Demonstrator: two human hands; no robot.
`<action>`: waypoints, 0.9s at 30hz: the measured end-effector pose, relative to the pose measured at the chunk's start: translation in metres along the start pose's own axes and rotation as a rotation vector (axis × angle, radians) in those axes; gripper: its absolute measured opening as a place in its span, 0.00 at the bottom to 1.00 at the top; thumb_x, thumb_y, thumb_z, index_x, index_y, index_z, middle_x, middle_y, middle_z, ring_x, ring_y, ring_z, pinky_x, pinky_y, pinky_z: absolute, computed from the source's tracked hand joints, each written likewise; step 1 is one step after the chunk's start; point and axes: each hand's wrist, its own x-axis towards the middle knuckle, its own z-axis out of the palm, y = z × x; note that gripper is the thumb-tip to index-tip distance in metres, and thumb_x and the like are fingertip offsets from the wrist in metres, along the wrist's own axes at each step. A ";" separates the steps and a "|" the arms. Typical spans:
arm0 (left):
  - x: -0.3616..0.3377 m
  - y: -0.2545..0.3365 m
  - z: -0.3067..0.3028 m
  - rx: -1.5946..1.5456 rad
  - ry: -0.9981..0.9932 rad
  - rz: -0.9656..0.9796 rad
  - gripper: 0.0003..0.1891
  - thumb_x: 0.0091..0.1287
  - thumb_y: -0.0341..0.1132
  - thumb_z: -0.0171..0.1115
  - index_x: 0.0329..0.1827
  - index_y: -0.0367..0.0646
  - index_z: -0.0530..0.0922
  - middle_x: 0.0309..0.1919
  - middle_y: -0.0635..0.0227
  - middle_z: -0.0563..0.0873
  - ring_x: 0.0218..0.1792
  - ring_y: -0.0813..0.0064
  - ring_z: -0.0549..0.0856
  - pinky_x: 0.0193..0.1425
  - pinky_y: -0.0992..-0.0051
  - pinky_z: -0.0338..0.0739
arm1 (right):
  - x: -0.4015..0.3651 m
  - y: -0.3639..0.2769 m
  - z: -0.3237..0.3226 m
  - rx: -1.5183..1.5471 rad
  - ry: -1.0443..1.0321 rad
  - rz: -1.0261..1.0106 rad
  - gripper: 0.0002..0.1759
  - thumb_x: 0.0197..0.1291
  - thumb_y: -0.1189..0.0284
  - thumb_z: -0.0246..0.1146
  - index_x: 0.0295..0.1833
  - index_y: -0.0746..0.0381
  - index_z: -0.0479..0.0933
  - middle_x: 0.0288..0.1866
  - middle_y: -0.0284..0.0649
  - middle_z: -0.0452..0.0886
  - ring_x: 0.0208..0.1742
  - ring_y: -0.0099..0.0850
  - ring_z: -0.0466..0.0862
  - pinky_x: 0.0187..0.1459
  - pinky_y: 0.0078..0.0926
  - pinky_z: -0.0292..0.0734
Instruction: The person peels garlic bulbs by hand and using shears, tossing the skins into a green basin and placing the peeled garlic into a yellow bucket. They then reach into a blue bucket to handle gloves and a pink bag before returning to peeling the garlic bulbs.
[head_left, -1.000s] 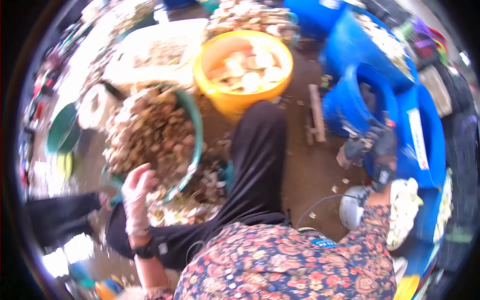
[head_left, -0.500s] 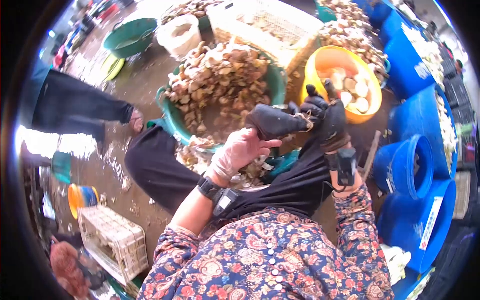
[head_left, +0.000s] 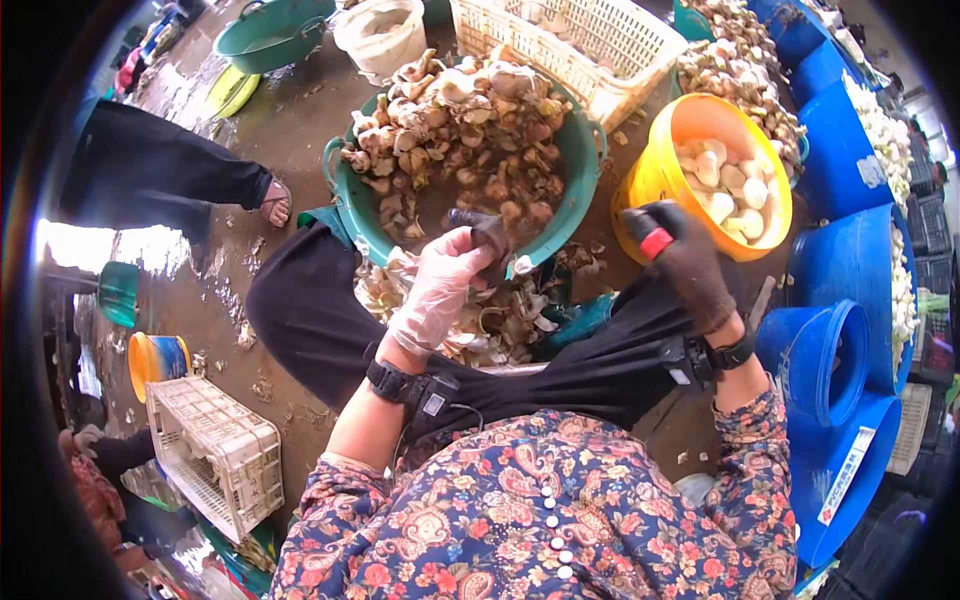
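Note:
My left hand [head_left: 440, 290], in a thin clear glove, is closed around a crumpled dark glove-like piece [head_left: 487, 240], over the near rim of a green tub [head_left: 352, 222]. The tub holds a heap of brown, mushroom-like pieces [head_left: 470, 110]. My right hand [head_left: 685, 262] wears a dark glove with a red band [head_left: 655, 243] near the fingers. Its fingers are curled in, and I cannot tell what is inside them. It is raised in front of a yellow bucket [head_left: 640, 185] holding smooth cream-coloured pieces [head_left: 725, 185]. Pale peelings [head_left: 500, 325] lie between my knees, below my left hand.
A cream plastic crate [head_left: 600, 85] and a white bucket [head_left: 382, 40] stand behind the tub. Blue barrels [head_left: 835, 250] line the right side. Another person's leg [head_left: 170, 155] is at the left, above a second crate [head_left: 220, 455]. The floor [head_left: 300, 370] is wet.
My hands have moved apart, the left staying with the dark piece and the right shifting rightward and lower. The right fingers have curled in. The whole view has shifted slightly.

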 end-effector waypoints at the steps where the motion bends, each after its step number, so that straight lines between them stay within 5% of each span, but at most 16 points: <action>1: 0.001 -0.001 0.003 0.097 -0.001 -0.007 0.11 0.64 0.32 0.63 0.47 0.41 0.79 0.35 0.75 0.84 0.30 0.88 0.79 0.33 0.86 0.73 | -0.006 -0.001 0.011 0.166 -0.134 0.128 0.21 0.59 0.56 0.63 0.38 0.67 0.78 0.24 0.37 0.79 0.25 0.21 0.77 0.29 0.26 0.72; 3: 0.001 -0.004 0.006 0.092 -0.065 -0.025 0.12 0.63 0.30 0.63 0.48 0.40 0.79 0.37 0.74 0.84 0.32 0.87 0.79 0.37 0.86 0.74 | -0.014 -0.009 0.040 0.272 -0.351 0.333 0.22 0.57 0.55 0.65 0.38 0.67 0.79 0.23 0.37 0.78 0.25 0.20 0.76 0.28 0.23 0.71; 7: -0.010 -0.015 0.010 0.179 -0.192 0.035 0.16 0.61 0.29 0.64 0.52 0.35 0.76 0.42 0.70 0.83 0.43 0.82 0.80 0.52 0.80 0.74 | -0.022 0.025 0.111 0.234 -0.380 0.164 0.20 0.56 0.56 0.63 0.40 0.64 0.80 0.29 0.47 0.81 0.33 0.35 0.82 0.37 0.34 0.74; 10: -0.012 -0.025 0.002 0.159 -0.112 0.004 0.13 0.60 0.25 0.60 0.49 0.35 0.77 0.40 0.70 0.83 0.40 0.83 0.80 0.49 0.81 0.74 | -0.021 0.042 0.126 0.242 -0.415 0.205 0.16 0.56 0.61 0.62 0.43 0.62 0.80 0.31 0.49 0.81 0.33 0.39 0.82 0.37 0.34 0.74; 13: -0.004 -0.038 -0.006 0.500 0.190 0.135 0.13 0.55 0.21 0.53 0.43 0.37 0.79 0.33 0.74 0.82 0.33 0.86 0.78 0.41 0.83 0.74 | -0.021 0.050 0.132 0.187 -0.433 0.280 0.15 0.55 0.65 0.61 0.44 0.61 0.80 0.32 0.52 0.81 0.34 0.42 0.82 0.37 0.34 0.74; 17: 0.006 -0.047 -0.009 0.564 0.314 0.261 0.12 0.54 0.23 0.56 0.42 0.38 0.79 0.33 0.69 0.83 0.32 0.81 0.80 0.39 0.80 0.75 | -0.020 0.055 0.141 0.157 -0.456 0.185 0.15 0.55 0.65 0.61 0.43 0.63 0.80 0.30 0.47 0.81 0.34 0.36 0.82 0.38 0.34 0.74; 19: 0.006 -0.042 -0.004 0.591 0.381 0.312 0.11 0.54 0.23 0.58 0.41 0.38 0.79 0.33 0.68 0.83 0.33 0.78 0.80 0.40 0.78 0.76 | -0.016 0.050 0.138 0.407 -0.572 0.316 0.13 0.59 0.67 0.60 0.40 0.66 0.79 0.27 0.31 0.77 0.28 0.22 0.74 0.30 0.24 0.70; 21: -0.007 -0.019 0.015 0.905 0.389 0.677 0.10 0.53 0.23 0.60 0.39 0.40 0.78 0.33 0.68 0.81 0.36 0.74 0.80 0.45 0.75 0.75 | -0.014 0.049 0.137 0.601 -0.637 0.374 0.15 0.60 0.66 0.59 0.45 0.66 0.77 0.34 0.33 0.78 0.35 0.23 0.76 0.37 0.27 0.72; 23: -0.015 -0.012 0.022 0.920 0.109 0.746 0.11 0.50 0.25 0.64 0.38 0.42 0.78 0.36 0.61 0.80 0.39 0.61 0.80 0.47 0.66 0.74 | -0.013 0.065 0.142 0.791 -0.711 0.424 0.17 0.60 0.66 0.58 0.50 0.67 0.76 0.40 0.34 0.79 0.42 0.24 0.77 0.44 0.30 0.74; 25: -0.012 -0.022 0.024 0.982 -0.050 0.800 0.12 0.50 0.27 0.66 0.38 0.43 0.78 0.36 0.60 0.80 0.39 0.58 0.80 0.46 0.65 0.75 | -0.009 0.101 0.165 0.759 -0.717 -0.045 0.17 0.62 0.67 0.56 0.52 0.65 0.74 0.47 0.35 0.78 0.48 0.25 0.76 0.51 0.26 0.72; 27: -0.010 -0.031 0.017 1.033 -0.107 0.815 0.15 0.50 0.29 0.67 0.42 0.44 0.77 0.37 0.59 0.80 0.39 0.56 0.80 0.45 0.63 0.75 | -0.014 0.083 0.152 0.691 -0.681 -0.210 0.15 0.62 0.66 0.56 0.50 0.64 0.75 0.48 0.35 0.78 0.51 0.25 0.74 0.55 0.25 0.69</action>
